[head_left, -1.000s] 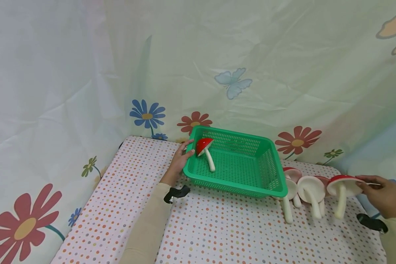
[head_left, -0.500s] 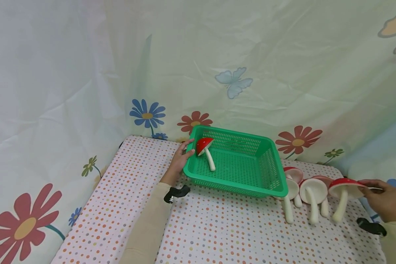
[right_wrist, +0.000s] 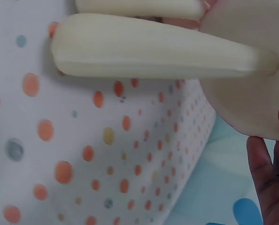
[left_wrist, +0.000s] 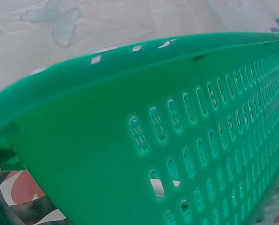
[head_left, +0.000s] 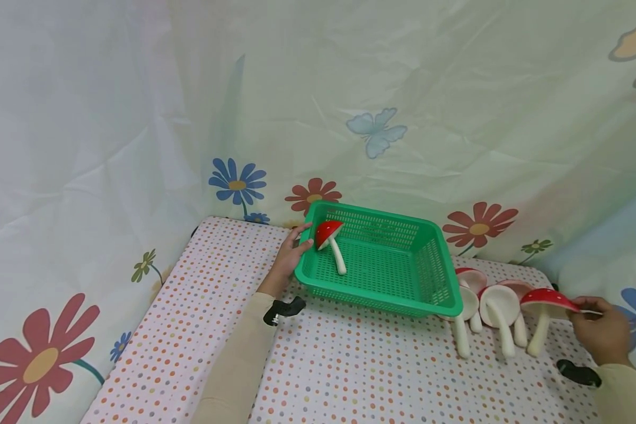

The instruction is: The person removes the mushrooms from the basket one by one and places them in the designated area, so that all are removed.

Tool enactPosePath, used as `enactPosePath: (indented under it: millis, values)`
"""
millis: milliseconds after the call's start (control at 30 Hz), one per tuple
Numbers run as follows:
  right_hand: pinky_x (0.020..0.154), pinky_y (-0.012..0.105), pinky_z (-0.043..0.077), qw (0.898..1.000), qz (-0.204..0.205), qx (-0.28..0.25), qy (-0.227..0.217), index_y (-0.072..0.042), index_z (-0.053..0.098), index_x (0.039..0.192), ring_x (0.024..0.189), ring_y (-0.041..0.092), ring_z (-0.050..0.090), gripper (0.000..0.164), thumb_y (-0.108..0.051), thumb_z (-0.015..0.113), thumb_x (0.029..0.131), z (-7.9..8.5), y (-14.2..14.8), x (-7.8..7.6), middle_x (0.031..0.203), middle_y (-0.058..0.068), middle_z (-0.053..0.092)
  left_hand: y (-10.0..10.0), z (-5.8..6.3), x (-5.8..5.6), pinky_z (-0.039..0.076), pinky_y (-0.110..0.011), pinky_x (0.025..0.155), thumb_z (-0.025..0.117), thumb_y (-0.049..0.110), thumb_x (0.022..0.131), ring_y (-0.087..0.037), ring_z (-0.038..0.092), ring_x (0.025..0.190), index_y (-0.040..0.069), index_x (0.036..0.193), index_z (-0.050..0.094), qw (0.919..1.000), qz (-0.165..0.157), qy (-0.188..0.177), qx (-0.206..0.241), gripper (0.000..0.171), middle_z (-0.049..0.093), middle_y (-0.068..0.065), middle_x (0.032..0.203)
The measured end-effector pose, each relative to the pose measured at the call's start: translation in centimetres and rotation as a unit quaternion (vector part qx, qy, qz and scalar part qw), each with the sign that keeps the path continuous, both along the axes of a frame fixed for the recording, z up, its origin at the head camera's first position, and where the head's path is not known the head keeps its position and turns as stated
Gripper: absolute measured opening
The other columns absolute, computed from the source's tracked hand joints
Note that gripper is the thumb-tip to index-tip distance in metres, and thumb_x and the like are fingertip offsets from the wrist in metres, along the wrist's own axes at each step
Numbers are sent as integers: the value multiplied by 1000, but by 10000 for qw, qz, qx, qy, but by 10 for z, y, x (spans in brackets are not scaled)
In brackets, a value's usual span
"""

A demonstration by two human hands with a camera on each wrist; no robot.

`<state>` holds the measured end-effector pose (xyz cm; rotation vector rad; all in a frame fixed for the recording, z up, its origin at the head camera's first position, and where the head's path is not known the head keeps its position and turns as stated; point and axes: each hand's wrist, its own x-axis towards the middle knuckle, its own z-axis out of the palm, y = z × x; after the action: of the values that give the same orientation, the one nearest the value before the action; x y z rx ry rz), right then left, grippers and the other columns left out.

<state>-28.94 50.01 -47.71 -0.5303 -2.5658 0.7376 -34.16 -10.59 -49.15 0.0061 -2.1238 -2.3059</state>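
At the left end of the green plastic basket, my left hand grips the rim, with part of the hand showing past the corner in the left wrist view. Inside the basket lies one toy mushroom with a red cap and white stem. On the right, my right hand pinches the cap edge of another red-capped toy mushroom, its pale stem slanting down toward the tablecloth. The right wrist view shows that mushroom's thick stem and the fingertips at the cap's edge.
Several more toy mushrooms lean together between the basket's right end and my right hand. A dotted tablecloth covers the table. Behind it hangs a backdrop printed with flowers and butterflies, close to the basket's far side.
My right hand has moved left and a little lower with the mushroom it pinches, toward the other mushrooms. The left hand and basket have stayed in place.
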Motion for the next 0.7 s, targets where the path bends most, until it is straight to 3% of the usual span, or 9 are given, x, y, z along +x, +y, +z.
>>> enactPosePath:
  millis: [100, 300, 533, 700]
  values:
    - [44, 15, 33, 10000, 10, -60, -60, 9, 55, 114, 59, -16, 27, 27, -3, 56, 90, -4, 0, 1, 114, 33, 57, 0, 1, 0, 42, -52, 108, 58, 25, 100, -30, 39, 139, 38, 141, 51, 10000, 36, -7, -62, 44, 27, -1, 160]
    - [44, 15, 33, 9994, -144, -249, -206, 10, 52, 113, 60, -10, 32, 28, -2, 57, 88, -5, 0, 4, 112, 32, 54, 0, 1, -1, 42, -53, 108, 56, 22, 101, -31, 43, 137, 35, 143, 50, 10000, -18, -10, -28, 45, 33, -2, 158]
    - [44, 19, 35, 9982, -18, -158, -586, 13, 48, 121, 65, 8, 43, 38, -5, 59, 90, 5, -1, 4, 126, 37, 48, 1, 2, 0, 41, -55, 108, 56, 20, 101, -31, 44, 135, 33, 143, 50, 10000, 61, 30, 30, 45, 37, -3, 155]
    - [47, 24, 38, 9955, 271, -101, -906, 16, 42, 130, 85, 42, 54, 49, -4, 59, 89, 15, -1, 3, 132, 41, 42, 1, 1, -1, 42, -54, 108, 56, 21, 101, -31, 45, 135, 33, 143, 50, 10000, 15, 4, 39, 44, 37, -3, 155]
